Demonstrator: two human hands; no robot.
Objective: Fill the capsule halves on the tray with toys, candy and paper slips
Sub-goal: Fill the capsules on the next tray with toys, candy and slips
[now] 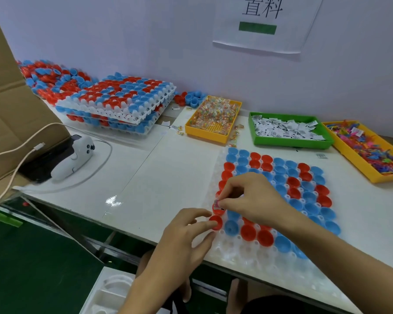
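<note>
Halves: red and blue halves (279, 189) sit cup-up in a clear tray (247, 257) on the surface (168, 168), right in front of me. The near rows of the tray have bare pockets.
Filling: I can't see into most cups well enough to say what is in them. My guess is that the task is at an early stage.
Right hand: my right hand (252, 196) pinches a small slip (217, 203) between thumb and fingertips, just over a red half at the tray's left edge. I hold it low and close so it drops into that cup and not the next one.
Left hand: my left hand (186, 236) pinches the rim of the next red half (216, 222) nearer me. I judge that this steadies it in its pocket.
Candy: a yellow bin (192, 130) of wrapped candy (216, 114) lies beyond the tray, to its left. A few pieces have spilled just beside it.
Slips: a green bin (293, 145) of paper slips lies straight beyond the tray.
Toys: a second yellow bin (359, 166) of bright toys (372, 148) lies to the right. All three bins stand in a row within reach of the tray, which makes picking quick.
Stock: stacked trays (123, 103) of halves wait far left, with a loose pile (50, 78) behind them.
</note>
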